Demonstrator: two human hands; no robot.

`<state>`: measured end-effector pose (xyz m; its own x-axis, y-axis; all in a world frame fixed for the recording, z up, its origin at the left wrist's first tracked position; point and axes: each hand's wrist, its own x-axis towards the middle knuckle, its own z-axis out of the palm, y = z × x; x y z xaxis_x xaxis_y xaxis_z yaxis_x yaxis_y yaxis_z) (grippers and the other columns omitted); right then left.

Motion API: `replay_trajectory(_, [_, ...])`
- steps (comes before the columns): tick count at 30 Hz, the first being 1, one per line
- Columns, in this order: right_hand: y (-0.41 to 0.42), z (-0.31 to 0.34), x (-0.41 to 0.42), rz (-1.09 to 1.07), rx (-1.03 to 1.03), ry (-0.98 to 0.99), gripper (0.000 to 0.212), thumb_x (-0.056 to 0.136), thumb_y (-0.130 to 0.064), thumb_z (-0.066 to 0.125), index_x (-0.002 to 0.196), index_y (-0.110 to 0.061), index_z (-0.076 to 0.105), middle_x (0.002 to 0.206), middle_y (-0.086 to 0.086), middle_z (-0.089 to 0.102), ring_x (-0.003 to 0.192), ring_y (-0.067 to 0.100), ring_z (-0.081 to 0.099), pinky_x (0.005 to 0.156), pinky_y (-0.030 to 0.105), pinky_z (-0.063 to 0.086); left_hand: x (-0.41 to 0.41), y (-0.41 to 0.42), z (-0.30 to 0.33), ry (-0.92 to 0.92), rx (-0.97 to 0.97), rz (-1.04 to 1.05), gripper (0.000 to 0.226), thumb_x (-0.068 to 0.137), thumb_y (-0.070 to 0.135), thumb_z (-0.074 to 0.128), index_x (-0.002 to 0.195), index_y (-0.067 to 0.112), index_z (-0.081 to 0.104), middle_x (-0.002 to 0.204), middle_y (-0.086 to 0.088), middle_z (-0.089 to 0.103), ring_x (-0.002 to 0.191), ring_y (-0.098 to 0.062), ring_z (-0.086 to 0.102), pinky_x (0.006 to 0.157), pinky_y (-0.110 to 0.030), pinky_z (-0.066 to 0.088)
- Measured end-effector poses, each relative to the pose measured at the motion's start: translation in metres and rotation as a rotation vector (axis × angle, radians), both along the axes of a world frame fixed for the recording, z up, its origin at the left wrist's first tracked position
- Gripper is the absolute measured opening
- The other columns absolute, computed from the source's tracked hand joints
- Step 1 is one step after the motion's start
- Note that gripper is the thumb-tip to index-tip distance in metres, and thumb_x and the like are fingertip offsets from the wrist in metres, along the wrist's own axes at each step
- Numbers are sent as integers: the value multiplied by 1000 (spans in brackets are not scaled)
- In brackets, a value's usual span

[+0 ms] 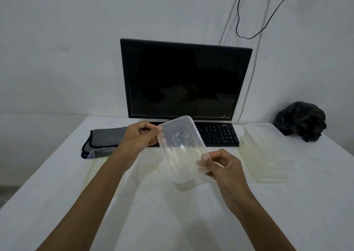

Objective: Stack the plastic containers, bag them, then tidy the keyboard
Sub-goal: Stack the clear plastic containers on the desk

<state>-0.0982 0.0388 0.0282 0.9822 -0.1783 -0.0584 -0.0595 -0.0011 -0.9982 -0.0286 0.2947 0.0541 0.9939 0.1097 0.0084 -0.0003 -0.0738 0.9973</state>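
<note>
Clear plastic, rectangular and tilted, the food container [183, 151] is up in the air between both hands! The left hand [138, 138] pinches its far upper edge, thumb and fingers curled onto the rim; the right hand [220, 166] grips the lower right side, fingertips pressed against the wall, thumb on top. Neither hand is slack, both are clamped on that one container, which carries a pale yellowish smear inside. Below them spreads a white-covered table [172, 222] dotted with a few crumbs, set against a plain white wall. At the back stands a black monitor [185, 80], screen dark, with a black keyboard [218, 134] just in front of it, partly hidden behind the held container. A folded grey cloth [106, 137] lies left of the keyboard, with another clear container [95, 154] just in front of it. Off to the right, well apart from the hands, rest stacked translucent containers [264, 153], and beyond them a crumpled black plastic bag [301, 120].
</note>
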Motion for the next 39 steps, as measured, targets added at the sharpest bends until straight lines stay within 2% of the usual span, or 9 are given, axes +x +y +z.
replay_trajectory(6, [-11,22,0,136,-17,18,18,98,-18,78,115,-14,73,103,9,83,95,23,82,89,40,66,2,-9,-1,17,-29,46,22,99,28,75,107,8,76,103,-8,81,98,-26,80,92,-37,65])
replay_trajectory(13, [-82,53,28,-468,-189,-251,6,101,-23,73,101,-28,74,96,9,80,81,30,79,78,51,65,4,-25,2,15,101,-110,18,105,36,66,118,28,76,111,5,81,98,-9,79,97,-35,60])
replay_trajectory(18, [-133,59,35,-710,-281,-302,13,108,-22,63,116,-20,72,100,3,73,65,-10,68,61,9,46,7,-35,-8,15,238,-127,14,105,23,66,108,30,78,105,5,81,93,-7,79,92,-30,56])
replay_trajectory(20, [-144,55,38,-745,-295,-271,15,109,-22,61,117,-19,73,101,6,71,67,-7,65,55,6,42,6,-38,-14,23,301,-137,14,104,23,67,106,31,78,104,6,80,95,-8,78,83,-27,53])
replay_trajectory(24, [-157,45,41,-794,-333,-248,20,111,-25,55,115,-19,74,108,10,73,90,23,69,71,24,46,3,-51,-23,49,341,-193,16,103,23,67,104,32,80,102,8,81,89,-4,78,86,-30,56])
replay_trajectory(28, [-164,40,43,-789,-342,-217,29,113,-30,49,121,-14,71,106,11,71,84,21,61,69,27,45,2,-65,-27,51,365,-229,18,103,22,65,102,33,80,103,6,80,91,-6,79,89,-34,58])
replay_trajectory(32, [-168,30,47,-732,-429,-182,41,115,-35,43,125,-7,71,110,12,70,100,29,64,86,38,51,0,-78,-29,30,377,-247,17,104,25,65,104,35,79,105,6,79,95,-8,77,81,-30,58])
replay_trajectory(35, [-167,26,45,-730,-455,-157,44,115,-39,41,137,-12,68,130,12,68,121,31,63,104,46,53,-1,-86,-29,16,376,-262,16,104,28,66,106,37,79,107,7,78,100,-8,75,78,-27,54])
replay_trajectory(39, [-176,16,36,-840,-348,-165,42,115,-35,36,138,-17,66,125,10,70,118,31,64,104,50,54,-3,-97,-30,-1,394,-280,17,104,28,65,108,38,78,110,8,76,102,-7,74,79,-24,51])
